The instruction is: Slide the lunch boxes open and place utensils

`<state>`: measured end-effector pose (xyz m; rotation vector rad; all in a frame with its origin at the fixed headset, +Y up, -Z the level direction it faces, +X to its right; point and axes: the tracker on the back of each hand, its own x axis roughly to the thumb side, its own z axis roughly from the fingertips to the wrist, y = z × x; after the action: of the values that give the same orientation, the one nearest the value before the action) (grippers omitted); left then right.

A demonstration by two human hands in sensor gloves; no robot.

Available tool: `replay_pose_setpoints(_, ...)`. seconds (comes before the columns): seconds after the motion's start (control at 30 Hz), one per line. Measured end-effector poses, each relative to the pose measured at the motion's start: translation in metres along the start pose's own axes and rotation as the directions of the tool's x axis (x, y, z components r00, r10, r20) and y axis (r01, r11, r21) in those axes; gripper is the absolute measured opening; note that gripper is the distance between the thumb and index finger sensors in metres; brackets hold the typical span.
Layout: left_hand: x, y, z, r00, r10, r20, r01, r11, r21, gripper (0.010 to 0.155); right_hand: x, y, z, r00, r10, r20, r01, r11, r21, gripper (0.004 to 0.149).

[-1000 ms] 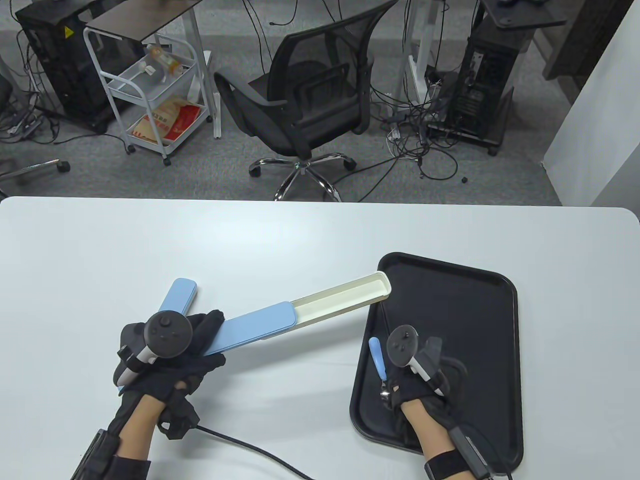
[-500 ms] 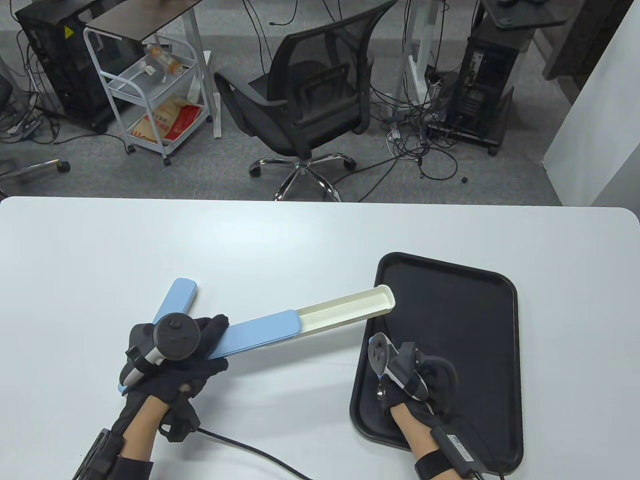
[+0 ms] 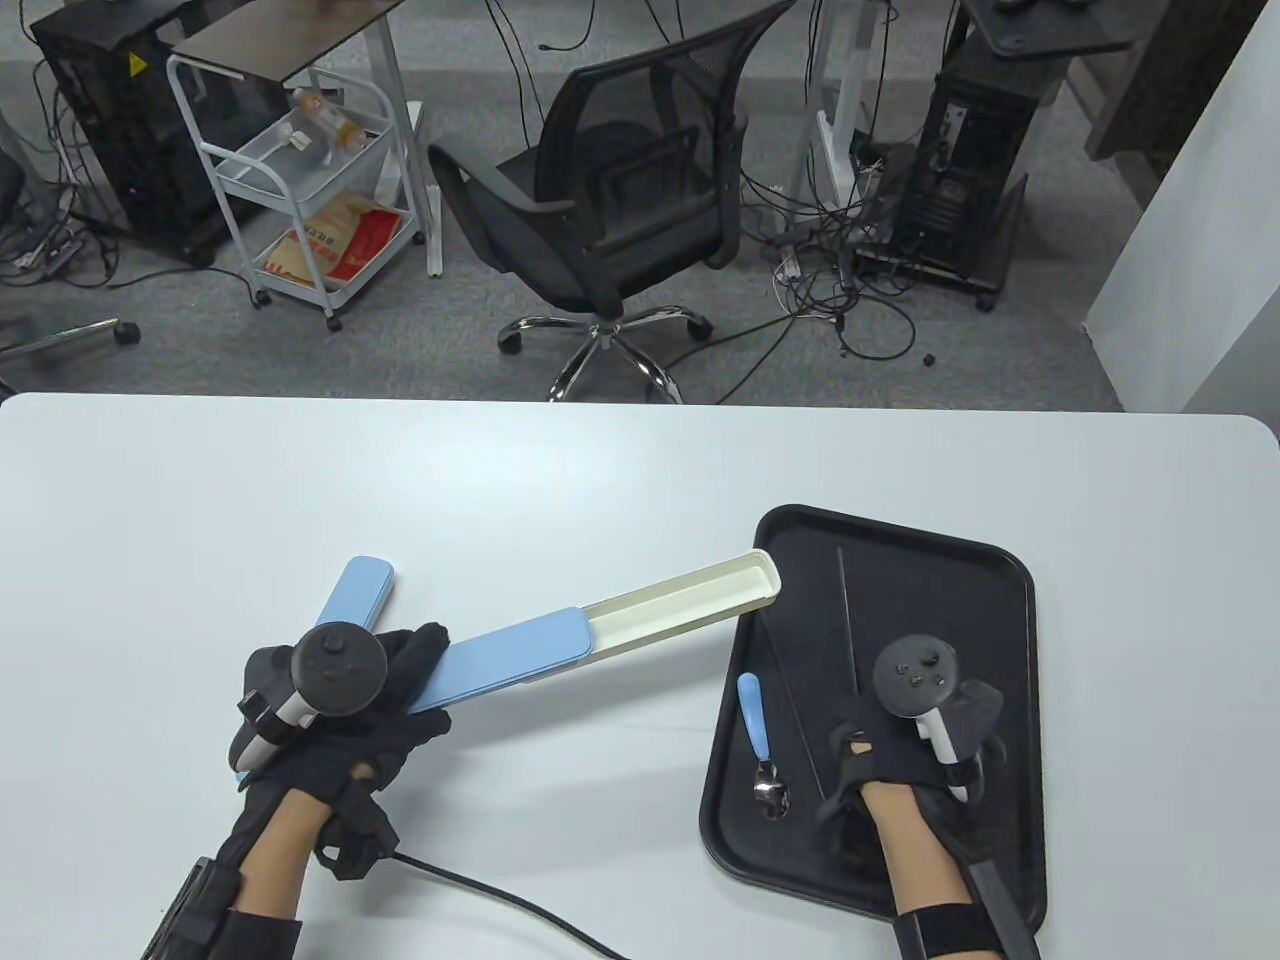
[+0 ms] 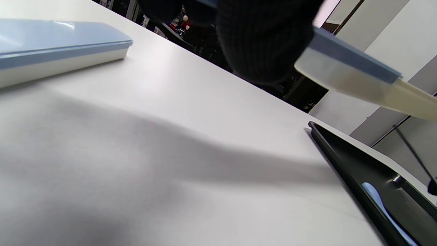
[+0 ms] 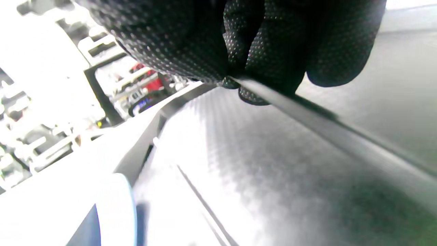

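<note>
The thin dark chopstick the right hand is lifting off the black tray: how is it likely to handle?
The thin dark chopstick looks straight along its length, so probably stiff. It is very slender, so likely light, and apt to pivot or slip, since the right hand pinches only its near end in the wrist view. If dropped, it might slide on the black plastic tray, though the raised rim should contain it.

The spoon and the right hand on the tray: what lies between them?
In the table view, one thin dark chopstick lies on the tray between the spoon and the right hand.
</note>
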<state>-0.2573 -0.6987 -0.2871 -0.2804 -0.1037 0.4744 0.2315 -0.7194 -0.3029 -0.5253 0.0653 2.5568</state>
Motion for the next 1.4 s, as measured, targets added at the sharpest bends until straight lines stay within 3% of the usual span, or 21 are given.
replay_pose_setpoints(0.2, 0.004, -0.003, 0.0, 1.0, -0.028, 0.005, 0.028, 1.0, 0.001, 0.083, -0.019, -0.024, -0.001, 0.987, -0.159, 0.003, 0.158, 0.984, -0.078, 0.049)
replay_pose_setpoints(0.5, 0.009, -0.008, -0.001, 0.995, -0.088, 0.035, 0.088, 0.996, 0.008, 0.083, -0.016, -0.048, 0.01, 0.946, -0.241, 0.215, 0.282, 0.941, -0.186, 0.047)
replay_pose_setpoints(0.67, 0.014, -0.013, -0.001, 0.989, -0.13, 0.066, 0.13, 0.992, 0.007, 0.083, 0.001, -0.053, 0.021, 0.933, -0.05, 0.356, 0.151, 0.953, -0.263, 0.046)
replay_pose_setpoints(0.8, 0.018, -0.017, -0.001, 0.983, -0.162, 0.089, 0.162, 0.987, 0.01, 0.083, 0.018, -0.047, 0.031, 0.864, 0.151, 0.481, 0.005, 0.952, -0.306, 0.046)
replay_pose_setpoints(0.9, 0.02, -0.019, -0.002, 0.977, -0.189, 0.096, 0.189, 0.982, 0.007, 0.083, 0.032, -0.04, 0.039, 0.777, 0.31, 0.548, -0.136, 0.933, -0.335, 0.045)
replay_pose_setpoints(0.97, 0.021, -0.02, -0.002, 0.975, -0.197, 0.101, 0.197, 0.98, 0.011, 0.083, 0.039, -0.035, 0.045, 0.751, 0.385, 0.537, -0.2, 0.907, -0.37, 0.044)
replay_pose_setpoints(1.4, 0.026, -0.024, -0.001, 0.964, -0.224, 0.144, 0.224, 0.974, 0.018, 0.083, 0.063, -0.004, 0.061, 0.577, 0.546, 0.608, -0.374, 0.838, -0.398, 0.043)
